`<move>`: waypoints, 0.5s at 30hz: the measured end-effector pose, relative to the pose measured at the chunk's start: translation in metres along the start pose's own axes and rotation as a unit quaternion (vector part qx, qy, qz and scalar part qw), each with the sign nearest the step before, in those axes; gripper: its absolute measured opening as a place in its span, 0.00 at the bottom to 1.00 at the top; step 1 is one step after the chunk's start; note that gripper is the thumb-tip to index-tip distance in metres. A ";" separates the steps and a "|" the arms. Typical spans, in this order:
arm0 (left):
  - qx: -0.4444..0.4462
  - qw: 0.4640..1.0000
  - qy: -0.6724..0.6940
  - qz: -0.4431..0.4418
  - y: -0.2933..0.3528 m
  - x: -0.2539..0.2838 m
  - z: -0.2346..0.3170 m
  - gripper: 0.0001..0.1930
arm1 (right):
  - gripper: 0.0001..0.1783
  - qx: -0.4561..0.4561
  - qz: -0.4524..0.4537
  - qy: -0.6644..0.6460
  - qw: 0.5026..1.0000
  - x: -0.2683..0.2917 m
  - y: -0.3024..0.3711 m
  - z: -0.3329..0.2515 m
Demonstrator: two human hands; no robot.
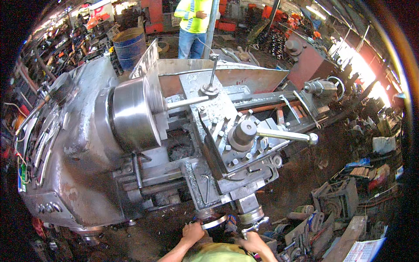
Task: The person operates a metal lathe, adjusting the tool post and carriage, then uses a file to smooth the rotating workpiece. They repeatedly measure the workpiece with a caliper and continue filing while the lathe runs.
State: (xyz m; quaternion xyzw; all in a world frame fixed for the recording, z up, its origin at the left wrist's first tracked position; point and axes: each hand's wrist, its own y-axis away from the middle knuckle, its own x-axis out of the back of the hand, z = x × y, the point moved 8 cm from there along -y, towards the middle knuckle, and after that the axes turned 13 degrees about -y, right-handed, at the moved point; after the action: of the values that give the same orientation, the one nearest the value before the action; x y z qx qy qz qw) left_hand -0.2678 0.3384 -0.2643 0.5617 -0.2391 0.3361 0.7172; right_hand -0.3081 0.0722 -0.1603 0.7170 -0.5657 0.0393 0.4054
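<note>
A large metal lathe fills the middle of the view, its shiny chuck [133, 114] on the left, with the jaw end looking smeared as if spinning. From the chuck a pale round bar [187, 102] reaches toward the carriage. My left hand [193, 232] is closed at the rim of a handwheel [214, 222] below the carriage. To its right my right hand [254, 243], slightly blurred, closes around the end of a small crank handle [256, 224] on the cross slide. Above them sits the tool post [242, 134] with its long clamping lever [288, 135] pointing right.
An L-shaped key [207, 187] lies on the chip-strewn carriage. The tailstock [321, 88] stands at the far right of the bed. Beyond the lathe are a blue drum [130, 49] and a person in a yellow top [192, 26]. Scrap parts and boards [351, 239] crowd the lower right floor.
</note>
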 end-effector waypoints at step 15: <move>-0.012 0.989 0.133 0.068 -0.029 -0.049 -0.056 0.23 | 0.23 -0.088 -0.035 0.003 0.996 0.031 0.032 0.008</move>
State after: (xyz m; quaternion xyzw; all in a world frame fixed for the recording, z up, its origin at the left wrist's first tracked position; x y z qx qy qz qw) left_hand -0.2807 0.3774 -0.3327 0.4862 -0.1827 0.4528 0.7247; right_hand -0.3273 0.0421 -0.1321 0.6981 -0.5402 -0.0224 0.4694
